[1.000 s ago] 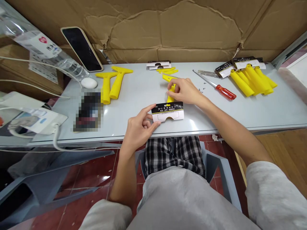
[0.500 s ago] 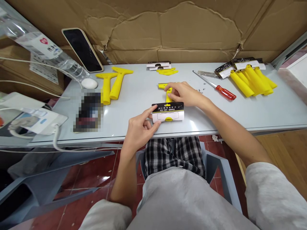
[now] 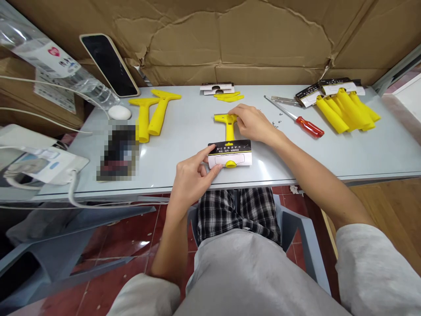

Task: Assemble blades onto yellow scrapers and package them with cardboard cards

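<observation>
A yellow T-shaped scraper [image 3: 229, 131] lies on the table in front of me, its head pointing away. Around the lower part of its handle sits a black-and-white cardboard label [image 3: 229, 153], with the round handle end showing through a hole in the card. My left hand [image 3: 194, 175] grips the label's left edge between thumb and fingers. At the right end of the scraper's head, my right hand [image 3: 251, 123] is closed with bent fingers; its fingertips are partly hidden.
Two yellow scraper handles [image 3: 159, 115] lie at left beside a blurred-out object [image 3: 119, 152]. Farther back are loose labels [image 3: 217, 87] and thin yellow strips [image 3: 228, 96]. A red screwdriver [image 3: 309, 127], tiny screws [image 3: 275, 125] and several carded scrapers [image 3: 348, 112] occupy the right. A phone [image 3: 110, 66] leans at back left.
My right hand has moved from over the scraper's neck to the right end of its head, uncovering the neck. My left hand keeps its grip on the label.
</observation>
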Action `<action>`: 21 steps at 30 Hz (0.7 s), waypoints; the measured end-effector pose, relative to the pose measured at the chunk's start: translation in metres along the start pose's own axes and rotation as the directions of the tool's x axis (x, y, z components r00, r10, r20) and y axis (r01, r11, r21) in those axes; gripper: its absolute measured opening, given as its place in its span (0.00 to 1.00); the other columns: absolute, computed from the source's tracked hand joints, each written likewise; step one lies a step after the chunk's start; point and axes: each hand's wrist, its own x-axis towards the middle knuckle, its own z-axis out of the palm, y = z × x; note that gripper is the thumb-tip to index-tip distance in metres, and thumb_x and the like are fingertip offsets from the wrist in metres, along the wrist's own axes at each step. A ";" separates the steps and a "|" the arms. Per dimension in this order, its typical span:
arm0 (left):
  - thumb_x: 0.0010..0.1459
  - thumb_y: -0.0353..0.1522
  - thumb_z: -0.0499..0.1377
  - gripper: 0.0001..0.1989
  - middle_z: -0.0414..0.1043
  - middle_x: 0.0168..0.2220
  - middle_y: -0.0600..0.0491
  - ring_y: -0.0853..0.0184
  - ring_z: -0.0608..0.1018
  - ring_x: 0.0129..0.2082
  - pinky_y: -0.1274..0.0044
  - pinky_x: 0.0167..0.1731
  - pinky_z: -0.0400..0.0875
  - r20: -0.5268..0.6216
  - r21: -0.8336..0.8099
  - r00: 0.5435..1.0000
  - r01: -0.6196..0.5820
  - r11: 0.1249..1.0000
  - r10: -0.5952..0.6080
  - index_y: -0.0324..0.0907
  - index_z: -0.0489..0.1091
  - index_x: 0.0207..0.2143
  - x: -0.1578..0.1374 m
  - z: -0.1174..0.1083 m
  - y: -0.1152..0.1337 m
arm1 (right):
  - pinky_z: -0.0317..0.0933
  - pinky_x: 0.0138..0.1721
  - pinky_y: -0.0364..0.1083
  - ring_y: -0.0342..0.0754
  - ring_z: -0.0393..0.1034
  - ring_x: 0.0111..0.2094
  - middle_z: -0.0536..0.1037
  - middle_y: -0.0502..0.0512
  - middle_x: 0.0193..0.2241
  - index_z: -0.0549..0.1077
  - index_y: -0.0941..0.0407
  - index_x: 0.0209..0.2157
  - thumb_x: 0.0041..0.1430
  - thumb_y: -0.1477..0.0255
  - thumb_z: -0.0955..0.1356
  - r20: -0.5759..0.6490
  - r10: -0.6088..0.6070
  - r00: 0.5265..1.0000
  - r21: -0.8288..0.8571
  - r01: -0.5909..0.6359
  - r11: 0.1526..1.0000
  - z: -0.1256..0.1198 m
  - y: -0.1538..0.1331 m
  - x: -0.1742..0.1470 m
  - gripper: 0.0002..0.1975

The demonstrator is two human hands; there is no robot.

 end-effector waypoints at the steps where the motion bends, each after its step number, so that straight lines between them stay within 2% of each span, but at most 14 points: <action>1: 0.68 0.41 0.71 0.29 0.76 0.33 0.60 0.76 0.69 0.18 0.73 0.36 0.80 -0.002 0.009 1.000 0.002 1.000 -0.002 0.43 0.81 0.68 0.000 0.000 0.001 | 0.67 0.70 0.62 0.60 0.72 0.66 0.75 0.61 0.70 0.75 0.53 0.71 0.74 0.73 0.57 0.000 0.005 1.000 0.001 -0.005 1.000 -0.001 0.000 -0.001 0.31; 7: 0.68 0.42 0.71 0.29 0.78 0.35 0.59 0.74 0.69 0.19 0.73 0.35 0.78 -0.003 0.051 0.999 0.032 0.998 -0.032 0.45 0.81 0.68 0.003 0.001 0.003 | 0.67 0.69 0.60 0.59 0.71 0.65 0.73 0.59 0.72 0.74 0.52 0.73 0.71 0.74 0.59 0.025 0.008 1.000 0.005 -0.008 1.000 -0.003 -0.002 -0.001 0.33; 13: 0.68 0.45 0.70 0.30 0.81 0.37 0.57 0.74 0.69 0.20 0.73 0.36 0.77 -0.023 0.069 0.997 0.068 0.995 -0.067 0.45 0.80 0.68 0.011 0.005 0.007 | 0.68 0.65 0.55 0.57 0.73 0.62 0.75 0.61 0.69 0.73 0.52 0.73 0.70 0.73 0.61 0.039 0.023 0.999 0.013 -0.024 1.000 -0.002 0.000 0.000 0.33; 19: 0.68 0.42 0.70 0.27 0.83 0.39 0.55 0.72 0.70 0.21 0.73 0.36 0.77 -0.015 0.091 1.000 0.027 0.995 -0.026 0.47 0.81 0.68 0.015 0.007 0.008 | 0.65 0.74 0.60 0.60 0.69 0.68 0.73 0.64 0.71 0.71 0.56 0.74 0.72 0.67 0.61 -0.016 -0.065 0.998 0.063 0.066 0.996 -0.004 0.017 0.002 0.32; 21: 0.69 0.41 0.70 0.25 0.85 0.44 0.53 0.72 0.70 0.22 0.72 0.36 0.79 -0.029 0.093 1.000 0.001 0.996 0.002 0.48 0.82 0.66 0.014 0.008 0.008 | 0.63 0.77 0.63 0.62 0.68 0.71 0.72 0.66 0.72 0.71 0.56 0.75 0.73 0.64 0.61 -0.062 -0.067 0.996 0.070 0.072 0.995 -0.006 0.028 0.000 0.33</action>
